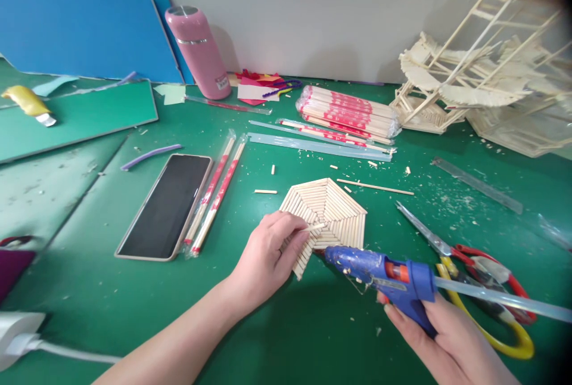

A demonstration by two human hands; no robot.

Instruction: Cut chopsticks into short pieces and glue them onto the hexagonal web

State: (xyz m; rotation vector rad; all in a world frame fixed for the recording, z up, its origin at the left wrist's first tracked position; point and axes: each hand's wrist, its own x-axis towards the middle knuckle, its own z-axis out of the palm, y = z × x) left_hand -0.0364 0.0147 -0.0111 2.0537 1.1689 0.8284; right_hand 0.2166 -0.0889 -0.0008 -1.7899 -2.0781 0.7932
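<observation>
A green table (313,337) bears a phone (166,206) and scissors (429,233).

A web-patterned polygon of pale wooden sticks (343,207) lies flat under a short pale wooden stick (316,227), beside a blue plastic glue gun (373,267).

Two bare hands are counted: one left hand (268,252) and one right hand (447,337). There is one blue plastic glue gun (375,266), fitted with one long translucent glue stick (504,300). The flat, many-sided panel of pale wooden sticks (339,200) numbers one, as does the long, thin wooden stick (375,186) right of it; two short, pale wooden pieces (266,191) lie to its left. Further counts: one black-screened rectangular phone (165,206), two slim red-and-white chopstick packets (220,195) beside it, one pink cylindrical bottle (199,54). The overlapping red and yellow tool handles (518,346) cannot be counted reliably.
</observation>
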